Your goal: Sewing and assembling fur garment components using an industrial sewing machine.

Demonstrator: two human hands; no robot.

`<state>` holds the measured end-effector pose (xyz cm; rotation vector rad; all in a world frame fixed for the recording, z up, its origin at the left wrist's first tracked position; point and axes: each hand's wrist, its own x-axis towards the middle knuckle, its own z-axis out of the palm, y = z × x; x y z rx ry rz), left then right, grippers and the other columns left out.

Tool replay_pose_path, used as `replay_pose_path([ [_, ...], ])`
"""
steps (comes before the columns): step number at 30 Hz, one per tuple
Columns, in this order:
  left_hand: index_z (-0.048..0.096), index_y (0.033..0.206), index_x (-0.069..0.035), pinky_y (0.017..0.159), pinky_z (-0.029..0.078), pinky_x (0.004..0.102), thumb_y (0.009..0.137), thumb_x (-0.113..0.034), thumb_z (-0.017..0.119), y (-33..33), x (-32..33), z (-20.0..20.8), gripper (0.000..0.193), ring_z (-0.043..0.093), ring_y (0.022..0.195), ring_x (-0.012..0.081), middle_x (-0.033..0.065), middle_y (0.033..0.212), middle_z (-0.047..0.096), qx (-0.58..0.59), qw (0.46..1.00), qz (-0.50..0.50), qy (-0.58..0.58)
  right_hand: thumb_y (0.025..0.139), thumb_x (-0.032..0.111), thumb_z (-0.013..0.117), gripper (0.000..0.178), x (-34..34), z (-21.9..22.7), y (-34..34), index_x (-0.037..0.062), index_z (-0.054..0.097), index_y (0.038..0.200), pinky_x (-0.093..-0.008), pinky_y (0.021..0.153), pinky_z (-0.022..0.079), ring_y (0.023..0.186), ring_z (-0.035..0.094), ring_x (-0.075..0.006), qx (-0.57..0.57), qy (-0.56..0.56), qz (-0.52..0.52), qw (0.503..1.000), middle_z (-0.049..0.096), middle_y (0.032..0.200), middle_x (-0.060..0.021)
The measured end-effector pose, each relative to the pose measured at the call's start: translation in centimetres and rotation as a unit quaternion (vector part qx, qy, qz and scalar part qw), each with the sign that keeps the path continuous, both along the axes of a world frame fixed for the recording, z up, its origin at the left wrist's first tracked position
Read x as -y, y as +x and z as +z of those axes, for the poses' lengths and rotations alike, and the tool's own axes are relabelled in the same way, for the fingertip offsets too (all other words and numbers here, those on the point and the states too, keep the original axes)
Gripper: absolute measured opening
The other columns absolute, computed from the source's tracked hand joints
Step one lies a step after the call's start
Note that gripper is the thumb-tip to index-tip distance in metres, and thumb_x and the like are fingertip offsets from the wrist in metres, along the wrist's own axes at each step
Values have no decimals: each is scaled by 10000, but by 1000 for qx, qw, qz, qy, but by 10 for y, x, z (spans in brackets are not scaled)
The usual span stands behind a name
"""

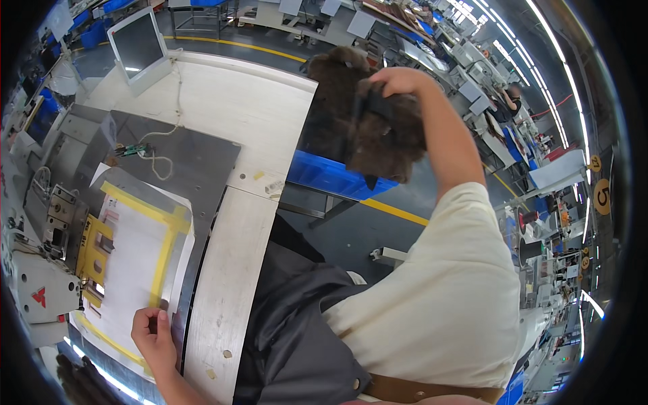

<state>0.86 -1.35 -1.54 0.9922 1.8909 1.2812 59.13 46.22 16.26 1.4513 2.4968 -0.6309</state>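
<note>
My right hand (399, 82) is closed on a dark brown furry piece (391, 138) at the upper middle, fingers gripping its top edge. The piece hangs over a blue bin (324, 177), next to more brown fur pieces (337, 77). My left hand (155, 335) is at the lower left, by the right edge of a white sheet (135, 260) bordered with yellow tape. Its fingers are curled in, and whatever they may hold is hidden. The sheet lies on a sewing machine's metal bed, beside a yellow slotted plate (96, 253).
The white machine head (44, 290) stands at the left. A framed screen (138, 47) rises from the back of the pale tabletop (229, 263). A white cord (179, 94) runs down to a small green-handled tool (131, 150). Dark fur (84, 381) shows at the lower left.
</note>
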Motion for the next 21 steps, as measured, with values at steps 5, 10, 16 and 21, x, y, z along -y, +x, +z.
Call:
replay_pose_path([
  [5, 631, 944, 13, 711, 461, 249, 967, -17, 658, 0, -3, 2, 46, 531, 758, 97, 37, 856, 624, -43, 999, 4, -10, 793, 127, 707, 426, -70, -150, -39, 61, 708, 1213, -414, 943, 525, 1046, 696, -297, -43, 63, -22, 997, 752, 1069, -154],
  [10, 632, 931, 18, 705, 471, 261, 962, -21, 663, 2, -4, 3, 59, 542, 755, 110, 50, 847, 631, -65, 998, 1, -5, 835, 245, 770, 341, -65, -203, -57, 78, 741, 1131, -470, 991, 529, 1103, 684, -377, 18, 236, -104, 966, 735, 1101, -206],
  [16, 624, 944, 27, 730, 497, 278, 955, -12, 653, -1, -3, 8, 49, 589, 786, 141, 94, 898, 675, -93, 995, -28, -14, 877, 408, 768, 552, 1, -108, -69, 135, 643, 1340, -485, 1043, 513, 1249, 609, -427, 89, 295, -216, 927, 604, 1415, -195],
  [21, 612, 959, 28, 772, 518, 291, 954, 1, 639, -3, 0, 8, 39, 625, 830, 160, 132, 971, 708, -93, 995, -40, -13, 912, 490, 721, 707, 66, -112, -56, 53, 539, 1436, -504, 1066, 494, 1268, 583, -473, 71, 207, -256, 942, 567, 1397, -304],
])
